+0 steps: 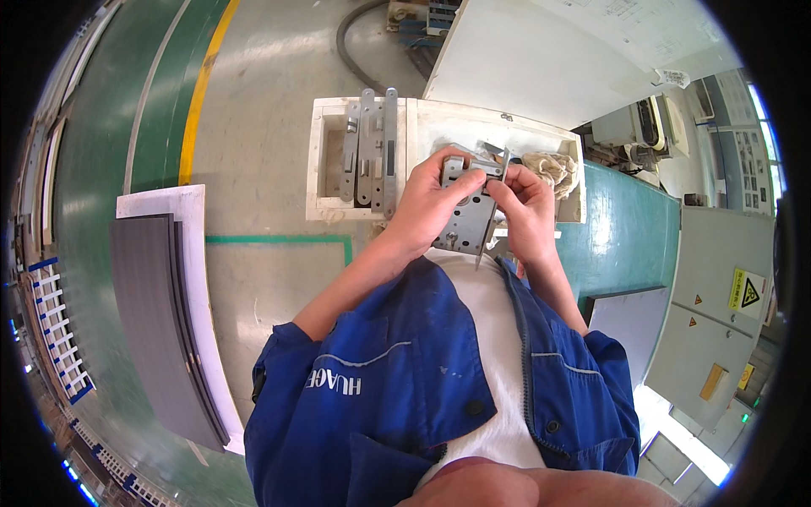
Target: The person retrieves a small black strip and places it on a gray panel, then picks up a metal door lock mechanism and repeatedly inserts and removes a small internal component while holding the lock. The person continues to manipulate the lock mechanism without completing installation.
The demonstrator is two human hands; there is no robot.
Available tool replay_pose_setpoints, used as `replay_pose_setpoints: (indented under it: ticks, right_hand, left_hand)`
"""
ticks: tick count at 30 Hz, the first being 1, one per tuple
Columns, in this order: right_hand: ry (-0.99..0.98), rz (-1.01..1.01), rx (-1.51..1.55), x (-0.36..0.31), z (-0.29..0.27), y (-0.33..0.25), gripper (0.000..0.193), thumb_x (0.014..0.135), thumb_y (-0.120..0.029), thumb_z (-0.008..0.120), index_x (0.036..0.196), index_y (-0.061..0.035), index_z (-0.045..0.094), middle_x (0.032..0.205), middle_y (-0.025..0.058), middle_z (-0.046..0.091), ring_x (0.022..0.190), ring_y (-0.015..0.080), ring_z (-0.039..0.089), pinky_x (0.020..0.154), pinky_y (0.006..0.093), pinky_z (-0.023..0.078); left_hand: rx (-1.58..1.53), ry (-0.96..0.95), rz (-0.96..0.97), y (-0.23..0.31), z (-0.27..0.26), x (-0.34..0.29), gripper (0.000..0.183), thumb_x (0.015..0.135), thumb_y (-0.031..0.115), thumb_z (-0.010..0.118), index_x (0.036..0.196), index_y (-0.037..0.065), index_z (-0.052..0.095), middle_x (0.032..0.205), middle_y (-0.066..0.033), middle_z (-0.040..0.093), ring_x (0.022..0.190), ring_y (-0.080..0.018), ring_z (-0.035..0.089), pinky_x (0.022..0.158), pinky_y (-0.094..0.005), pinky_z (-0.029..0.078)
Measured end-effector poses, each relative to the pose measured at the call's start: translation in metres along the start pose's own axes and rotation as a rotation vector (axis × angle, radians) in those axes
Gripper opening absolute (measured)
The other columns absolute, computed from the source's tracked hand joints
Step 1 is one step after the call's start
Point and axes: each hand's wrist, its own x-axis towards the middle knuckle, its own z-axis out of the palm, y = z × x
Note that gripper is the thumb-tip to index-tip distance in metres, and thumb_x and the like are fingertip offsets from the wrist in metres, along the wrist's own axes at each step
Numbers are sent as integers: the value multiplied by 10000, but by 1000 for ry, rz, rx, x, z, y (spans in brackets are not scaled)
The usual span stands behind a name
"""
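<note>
A silver-grey mortise lock (467,226) with a long narrow faceplate is held up in front of my chest, over the near edge of a white wooden box (410,160). My left hand (428,199) is closed round the lock case from the left, its thumb lying over the upper part. From the other side my right hand (529,211) pinches at the faceplate near its upper end; whether a small part is also between those fingers cannot be made out. Several metal locks with long faceplates (365,152) lie side by side across the box's left compartment.
A crumpled cream cloth (553,171) lies in the box's right compartment. Beyond it rises a large white panel (574,63). Dark grey boards (152,313) are stacked at the left, and a grey cabinet (710,304) stands at the right. A dark hose (342,46) curves across the floor behind.
</note>
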Motion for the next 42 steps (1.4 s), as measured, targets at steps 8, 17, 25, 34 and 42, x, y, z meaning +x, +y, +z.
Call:
replay_pose_setpoints:
  ticks: [8, 17, 25, 34, 42]
  right_hand:
    - [-72, 19, 104, 2, 11, 2, 278, 881, -81, 690, 1125, 26, 614, 1027, 69, 674, 937, 124, 635, 851, 278, 512]
    - [-76, 145, 182, -9, -1, 16, 319, 936, -115, 645, 1219, 18, 586, 1106, 94, 655, 984, 181, 651, 861, 304, 509]
    - [-111, 114, 177, -13, -7, 19, 271, 950, -117, 630, 1181, 22, 606, 1065, 76, 663, 923, 148, 650, 820, 284, 502]
    - [-79, 111, 204, -17, -20, 19, 250, 965, -122, 611, 1172, 17, 604, 1005, 56, 666, 868, 118, 638, 794, 258, 505]
    - [-87, 108, 181, -14, -28, 17, 208, 957, -109, 606, 1133, 2, 612, 993, 55, 658, 874, 133, 645, 804, 259, 512]
  left_hand:
    - [315, 65, 110, 9, -16, -5, 204, 912, 156, 704, 1051, 20, 640, 801, 10, 633, 714, -37, 548, 616, -216, 449]
    - [997, 615, 301, 102, -100, -13, 314, 852, 231, 749, 1019, -24, 675, 733, -68, 676, 638, -129, 611, 616, -295, 493]
    - [1380, 721, 268, 98, -125, 17, 365, 826, 286, 757, 997, -32, 705, 749, -147, 705, 659, -227, 671, 654, -347, 520]
    - [1604, 671, 223, 88, -128, 33, 364, 801, 264, 766, 993, -41, 710, 840, -242, 703, 799, -370, 699, 743, -426, 539]
    - [1667, 641, 223, 73, -136, 43, 329, 796, 239, 762, 957, -42, 706, 879, -253, 699, 861, -401, 683, 786, -437, 533]
